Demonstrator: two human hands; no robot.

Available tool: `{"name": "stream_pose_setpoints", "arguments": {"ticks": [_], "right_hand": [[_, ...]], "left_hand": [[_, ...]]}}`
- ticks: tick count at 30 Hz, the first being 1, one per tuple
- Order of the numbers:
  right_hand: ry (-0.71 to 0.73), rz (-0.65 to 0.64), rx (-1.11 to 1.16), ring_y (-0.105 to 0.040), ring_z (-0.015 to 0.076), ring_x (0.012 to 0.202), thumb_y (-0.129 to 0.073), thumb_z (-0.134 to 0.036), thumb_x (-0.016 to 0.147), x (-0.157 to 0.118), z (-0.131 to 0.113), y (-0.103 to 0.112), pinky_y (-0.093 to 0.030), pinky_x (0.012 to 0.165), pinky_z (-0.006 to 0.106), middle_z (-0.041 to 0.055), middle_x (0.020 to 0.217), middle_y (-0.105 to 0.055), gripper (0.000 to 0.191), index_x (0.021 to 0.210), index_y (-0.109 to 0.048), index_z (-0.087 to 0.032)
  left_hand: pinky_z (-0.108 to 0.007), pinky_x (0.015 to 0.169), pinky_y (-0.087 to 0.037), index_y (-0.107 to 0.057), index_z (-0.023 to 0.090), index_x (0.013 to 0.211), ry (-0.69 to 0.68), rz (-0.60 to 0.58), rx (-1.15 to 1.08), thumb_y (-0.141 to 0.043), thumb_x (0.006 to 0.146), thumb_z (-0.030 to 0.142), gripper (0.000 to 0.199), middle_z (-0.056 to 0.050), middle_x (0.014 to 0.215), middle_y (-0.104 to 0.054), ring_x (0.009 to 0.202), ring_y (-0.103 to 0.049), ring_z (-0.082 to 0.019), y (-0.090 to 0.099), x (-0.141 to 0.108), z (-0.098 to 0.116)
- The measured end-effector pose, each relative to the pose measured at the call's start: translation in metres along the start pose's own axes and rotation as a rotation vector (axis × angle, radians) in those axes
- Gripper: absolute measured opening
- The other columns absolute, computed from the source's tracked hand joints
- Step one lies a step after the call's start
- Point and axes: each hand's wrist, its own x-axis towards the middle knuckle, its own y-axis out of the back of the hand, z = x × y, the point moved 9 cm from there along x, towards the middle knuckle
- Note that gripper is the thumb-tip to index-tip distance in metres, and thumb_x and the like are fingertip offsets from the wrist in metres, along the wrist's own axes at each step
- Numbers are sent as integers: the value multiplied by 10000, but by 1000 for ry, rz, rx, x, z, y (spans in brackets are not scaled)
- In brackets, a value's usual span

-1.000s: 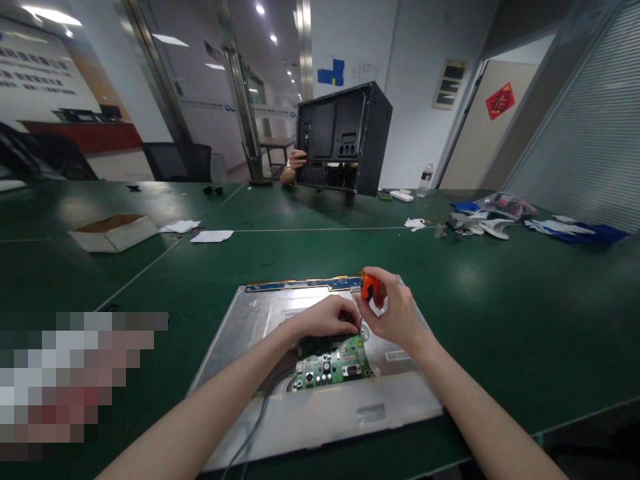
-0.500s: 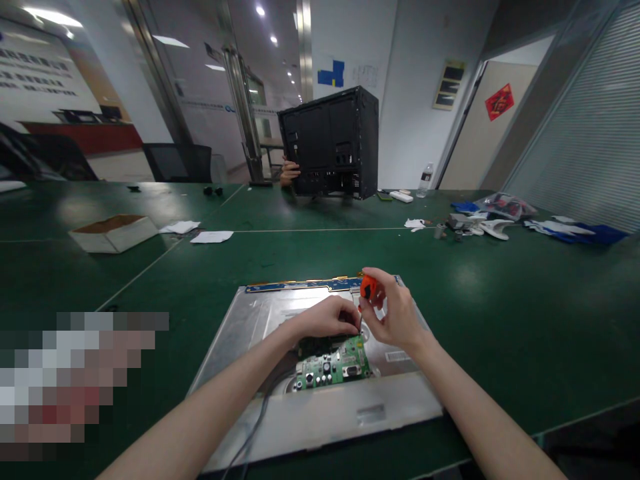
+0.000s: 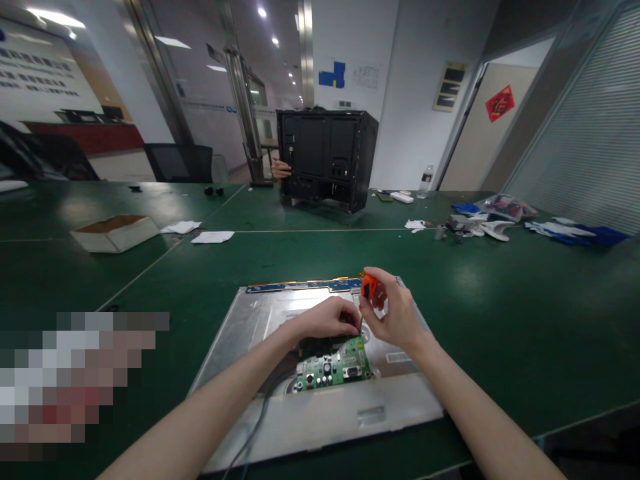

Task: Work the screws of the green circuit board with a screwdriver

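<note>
A screwdriver with an orange and black handle (image 3: 369,287) is held upright in the closed fingers of my right hand (image 3: 395,310). Its thin shaft points down at the upper right corner of a green circuit board (image 3: 335,365). My left hand (image 3: 333,317) is closed beside the shaft tip, fingertips pinched at the board's edge; what they hold, if anything, is hidden. The board sits on a silver metal display panel (image 3: 320,410) lying flat on the table. Along the panel's far edge runs a narrow blue circuit strip (image 3: 300,287). A grey cable (image 3: 260,421) trails from the board toward me.
Across the green table (image 3: 280,257), another person's hand (image 3: 281,169) grips a black computer case (image 3: 320,157). An open box (image 3: 115,235) and papers (image 3: 213,237) lie left. Gloves (image 3: 575,230), small parts (image 3: 463,223) and a bottle (image 3: 426,181) are at right.
The black computer case across the table has tilted and lowered, and the other person's hand has shifted slightly left with it. My hands and the screwdriver look almost unchanged.
</note>
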Motion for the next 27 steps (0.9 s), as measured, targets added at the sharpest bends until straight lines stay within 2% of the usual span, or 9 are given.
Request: {"name": "stream_pose_setpoints", "arguments": {"ticks": [10, 15, 21, 27], "right_hand": [[3, 46, -60, -475, 92, 455, -574, -253, 828, -1, 2, 0, -388, 459, 210, -49, 647, -518, 383, 1180, -425, -219], [12, 21, -42, -472, 92, 464, -564, -275, 838, 2, -1, 2, -383, 462, 205, -47, 645, -509, 360, 1166, -429, -211], [20, 11, 10, -495, 102, 484, -503, -196, 823, 2, -4, 4, -404, 467, 210, -25, 690, -540, 394, 1202, -396, -205], [3, 48, -20, -474, 91, 450, -545, -213, 811, 1, -1, 4, -379, 438, 194, -51, 640, -504, 389, 1174, -406, -210]], "left_hand": [[-200, 608, -418, -687, 141, 745, -18, -9, 31, -665, 704, 120, 51, 16, 682, -637, 639, -559, -125, 0, 1, 3], [-206, 623, -424, -683, 142, 772, -14, 7, 34, -669, 702, 128, 73, 13, 711, -645, 662, -571, -132, 1, 0, 3], [-203, 623, -421, -677, 136, 778, -8, -12, 25, -663, 719, 137, 61, 15, 700, -634, 659, -559, -128, 0, 0, 4], [-212, 646, -434, -689, 142, 774, -7, 2, 29, -665, 715, 128, 65, 8, 715, -655, 681, -578, -138, 1, -1, 3]]}}
